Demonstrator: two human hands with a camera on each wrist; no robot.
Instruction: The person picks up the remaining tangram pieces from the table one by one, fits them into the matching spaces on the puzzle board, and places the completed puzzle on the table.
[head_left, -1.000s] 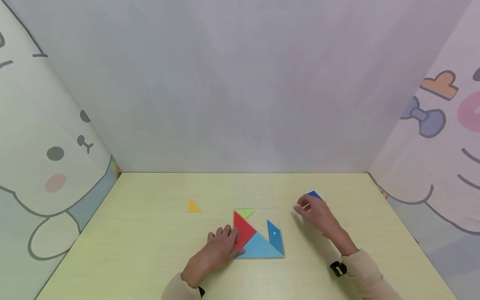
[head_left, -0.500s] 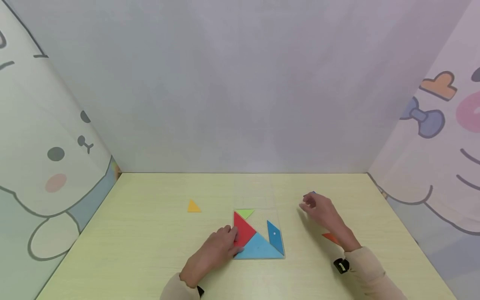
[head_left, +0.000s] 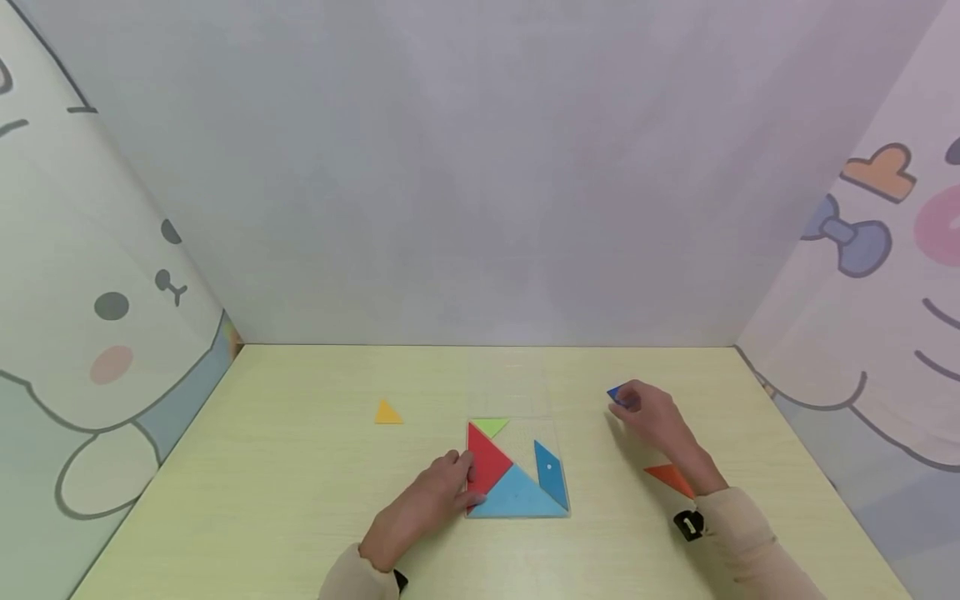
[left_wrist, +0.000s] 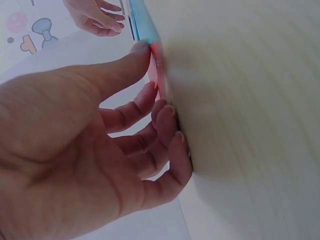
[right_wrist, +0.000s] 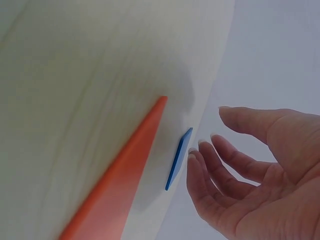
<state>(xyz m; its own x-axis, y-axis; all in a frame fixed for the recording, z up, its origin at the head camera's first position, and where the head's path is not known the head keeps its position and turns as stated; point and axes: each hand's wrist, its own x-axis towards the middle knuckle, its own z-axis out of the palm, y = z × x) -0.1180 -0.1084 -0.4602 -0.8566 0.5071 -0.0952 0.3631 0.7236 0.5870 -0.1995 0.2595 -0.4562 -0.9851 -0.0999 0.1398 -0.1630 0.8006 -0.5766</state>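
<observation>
In the head view, my left hand (head_left: 423, 508) rests at the left edge of a clear tray (head_left: 525, 435). Its fingertips touch that edge beside a big red triangle (head_left: 487, 458), and the thumb lies near a big light blue triangle (head_left: 519, 496). The tray also bears a blue parallelogram (head_left: 551, 477) and a small green triangle (head_left: 491, 426). My right hand (head_left: 660, 421) hovers by a dark blue tangram piece (head_left: 615, 393), partly hiding it. In the right wrist view, thumb and fingers stand apart, with fingertips close above the blue piece (right_wrist: 179, 159), which lies flat.
An orange-red triangle (head_left: 669, 478) lies under the right forearm, partly covered by it. To the left of the tray is a small yellow triangle (head_left: 387, 414). A pale wall (head_left: 480, 208) rises behind the table (head_left: 255, 467), with cartoon-printed panels on both sides.
My right hand has moved slightly right, its fingers shifting over the dark blue piece. The orange-red triangle has come into sight beneath the right forearm. My left hand stays almost still.
</observation>
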